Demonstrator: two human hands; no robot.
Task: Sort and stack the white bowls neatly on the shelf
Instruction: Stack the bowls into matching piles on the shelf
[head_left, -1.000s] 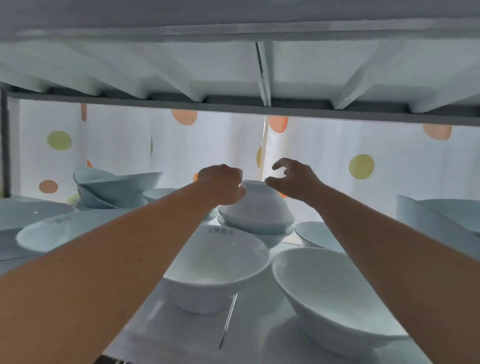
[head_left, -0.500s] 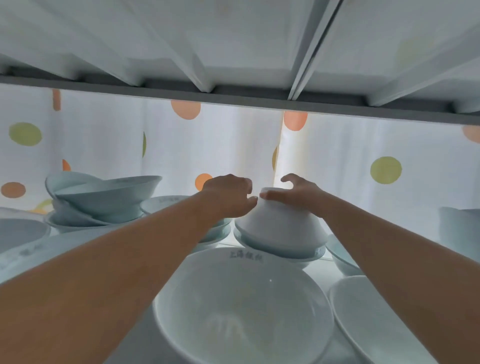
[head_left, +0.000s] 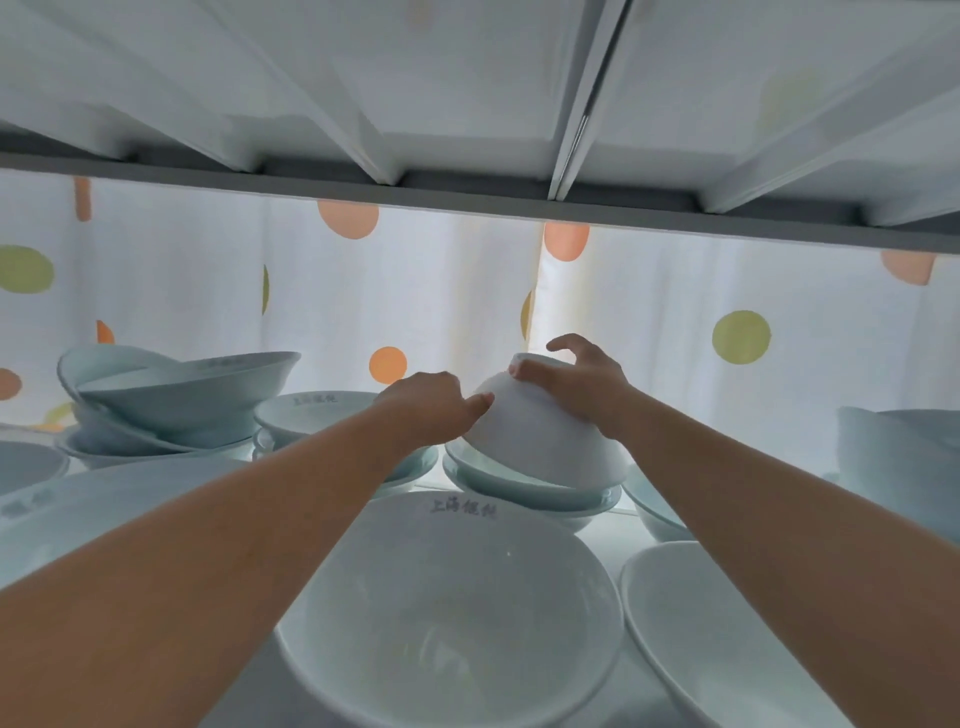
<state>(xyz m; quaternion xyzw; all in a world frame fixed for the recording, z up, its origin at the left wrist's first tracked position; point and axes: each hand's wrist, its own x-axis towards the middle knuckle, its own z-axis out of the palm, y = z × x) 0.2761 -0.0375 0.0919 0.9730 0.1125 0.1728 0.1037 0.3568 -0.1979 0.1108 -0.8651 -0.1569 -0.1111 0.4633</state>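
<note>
A: Well, what is the biggest thing there?
B: The dotted curtain behind the shelf. After it, the wide bowl nearest to the camera, upright, with blue writing inside its rim.
A: And where is the upturned bowl?
B: It sits tilted on a stack of bowls at the back, in the middle, and its left edge is raised.
A: And the hands?
B: The right hand grips its foot from above, thumb on the near side. The left hand is curled, thumb tip against the bowl's wall — whether its fingers hold the rim, I cannot tell.
</note>
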